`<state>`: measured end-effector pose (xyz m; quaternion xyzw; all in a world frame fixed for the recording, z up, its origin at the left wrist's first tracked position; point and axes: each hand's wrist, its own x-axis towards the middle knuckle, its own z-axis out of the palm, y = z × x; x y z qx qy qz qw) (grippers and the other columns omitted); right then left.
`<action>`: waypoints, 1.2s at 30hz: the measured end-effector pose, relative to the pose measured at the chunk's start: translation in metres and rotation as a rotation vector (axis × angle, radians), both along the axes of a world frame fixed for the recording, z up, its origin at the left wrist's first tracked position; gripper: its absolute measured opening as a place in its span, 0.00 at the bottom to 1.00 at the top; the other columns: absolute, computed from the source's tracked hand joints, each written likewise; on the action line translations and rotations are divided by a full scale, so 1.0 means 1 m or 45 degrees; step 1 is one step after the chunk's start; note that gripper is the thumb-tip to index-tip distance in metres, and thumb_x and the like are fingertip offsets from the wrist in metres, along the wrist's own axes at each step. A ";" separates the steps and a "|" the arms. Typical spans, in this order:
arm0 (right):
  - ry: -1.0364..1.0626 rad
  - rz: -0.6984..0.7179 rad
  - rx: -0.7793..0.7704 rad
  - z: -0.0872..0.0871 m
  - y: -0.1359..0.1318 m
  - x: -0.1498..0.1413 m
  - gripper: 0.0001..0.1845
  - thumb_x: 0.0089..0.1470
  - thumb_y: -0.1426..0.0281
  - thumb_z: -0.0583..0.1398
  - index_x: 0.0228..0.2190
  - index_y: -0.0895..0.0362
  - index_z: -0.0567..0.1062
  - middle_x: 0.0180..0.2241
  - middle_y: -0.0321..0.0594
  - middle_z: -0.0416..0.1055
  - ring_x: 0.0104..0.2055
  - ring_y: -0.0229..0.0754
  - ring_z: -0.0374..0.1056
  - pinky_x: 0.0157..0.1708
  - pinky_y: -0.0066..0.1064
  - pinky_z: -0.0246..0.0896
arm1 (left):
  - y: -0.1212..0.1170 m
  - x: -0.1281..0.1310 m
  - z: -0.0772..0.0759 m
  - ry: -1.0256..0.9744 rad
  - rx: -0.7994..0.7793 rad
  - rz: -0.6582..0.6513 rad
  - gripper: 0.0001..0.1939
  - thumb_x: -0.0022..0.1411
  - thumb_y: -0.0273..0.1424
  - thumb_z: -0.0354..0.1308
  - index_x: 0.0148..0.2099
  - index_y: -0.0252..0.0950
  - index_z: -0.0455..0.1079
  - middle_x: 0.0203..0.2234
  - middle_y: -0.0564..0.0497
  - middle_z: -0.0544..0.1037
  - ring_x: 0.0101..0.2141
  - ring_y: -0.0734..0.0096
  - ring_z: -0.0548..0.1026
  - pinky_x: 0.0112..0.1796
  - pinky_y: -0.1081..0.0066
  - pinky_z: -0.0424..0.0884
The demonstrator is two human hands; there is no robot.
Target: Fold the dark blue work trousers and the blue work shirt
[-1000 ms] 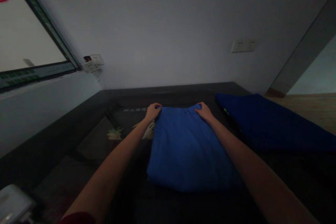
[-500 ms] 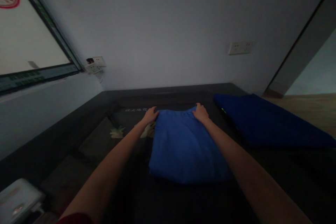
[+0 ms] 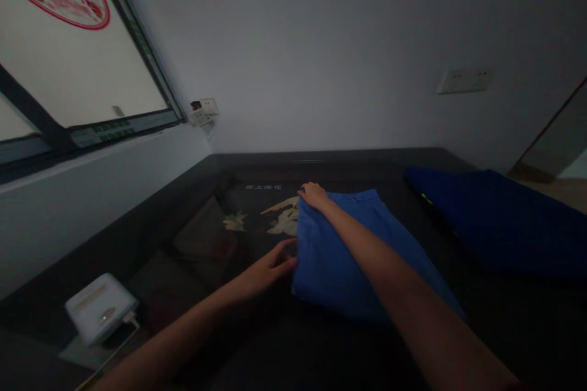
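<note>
A folded blue garment with a waistband along its far edge lies on a dark, glossy tabletop. My right hand reaches across it and holds its far left corner, with the fingers bent over the edge. At the garment's left side is my left hand, its thumb and fingers apart and curved, the tips at the edge. Whether those tips press on the cloth is hard to tell in the dim light. My right forearm covers part of the garment's middle.
A dark blue folded cloth lies to the right. On the left sits a white box-shaped device with a cable. Wall sockets are behind the table, and a window is at the left. Printed flowers decorate the tabletop.
My right hand has gone from the waistband's right end to its left corner. My left hand has let go of that corner and come down the left side. The view has turned left.
</note>
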<state>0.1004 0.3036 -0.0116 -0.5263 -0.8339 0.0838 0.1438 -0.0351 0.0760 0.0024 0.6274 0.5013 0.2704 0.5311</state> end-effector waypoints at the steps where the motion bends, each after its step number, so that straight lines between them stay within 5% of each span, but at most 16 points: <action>1: -0.013 -0.018 -0.007 -0.004 0.001 -0.005 0.19 0.61 0.61 0.51 0.48 0.57 0.72 0.49 0.50 0.69 0.51 0.49 0.64 0.47 0.37 0.58 | -0.008 0.003 -0.001 -0.019 -0.007 0.021 0.32 0.61 0.45 0.53 0.64 0.39 0.51 0.44 0.45 0.72 0.44 0.63 0.71 0.47 0.64 0.65; 6: -0.062 -0.088 0.027 -0.020 -0.002 -0.016 0.20 0.62 0.61 0.48 0.46 0.57 0.73 0.49 0.51 0.69 0.51 0.52 0.62 0.48 0.43 0.55 | -0.034 0.020 0.001 -0.267 -0.044 -0.022 0.37 0.61 0.41 0.54 0.67 0.46 0.42 0.56 0.45 0.66 0.54 0.60 0.66 0.55 0.59 0.59; 9: -0.083 -0.101 0.075 -0.026 -0.006 -0.018 0.19 0.62 0.62 0.47 0.45 0.56 0.73 0.49 0.50 0.69 0.52 0.51 0.61 0.50 0.45 0.52 | -0.043 0.024 0.002 -0.148 0.052 -0.076 0.35 0.60 0.40 0.56 0.66 0.49 0.47 0.61 0.48 0.60 0.58 0.57 0.60 0.58 0.56 0.53; 14: -0.086 -0.097 0.148 -0.031 -0.011 -0.018 0.19 0.63 0.64 0.45 0.45 0.54 0.72 0.49 0.48 0.68 0.52 0.49 0.59 0.51 0.44 0.48 | -0.050 0.024 -0.002 0.137 0.241 -0.058 0.22 0.60 0.38 0.54 0.58 0.49 0.65 0.54 0.51 0.70 0.54 0.58 0.65 0.56 0.60 0.58; 21: -0.047 -0.090 0.180 -0.037 -0.010 -0.015 0.19 0.63 0.66 0.44 0.46 0.54 0.71 0.50 0.47 0.68 0.53 0.49 0.57 0.50 0.43 0.47 | -0.062 0.025 -0.012 0.237 0.187 -0.077 0.18 0.59 0.33 0.54 0.52 0.49 0.71 0.50 0.53 0.74 0.56 0.58 0.64 0.58 0.56 0.52; 28: -0.009 -0.098 0.175 -0.041 -0.010 -0.015 0.20 0.63 0.65 0.44 0.46 0.56 0.71 0.50 0.48 0.68 0.53 0.50 0.57 0.50 0.43 0.48 | -0.078 0.022 -0.015 0.088 0.110 -0.002 0.19 0.59 0.30 0.53 0.53 0.48 0.69 0.52 0.53 0.71 0.54 0.62 0.66 0.57 0.61 0.57; 36: 0.047 -0.140 0.060 -0.028 0.009 -0.014 0.24 0.64 0.62 0.41 0.46 0.55 0.72 0.49 0.49 0.69 0.51 0.50 0.62 0.47 0.41 0.56 | -0.077 0.023 -0.016 0.206 0.204 0.140 0.25 0.60 0.28 0.52 0.59 0.43 0.61 0.57 0.49 0.66 0.57 0.61 0.62 0.58 0.59 0.55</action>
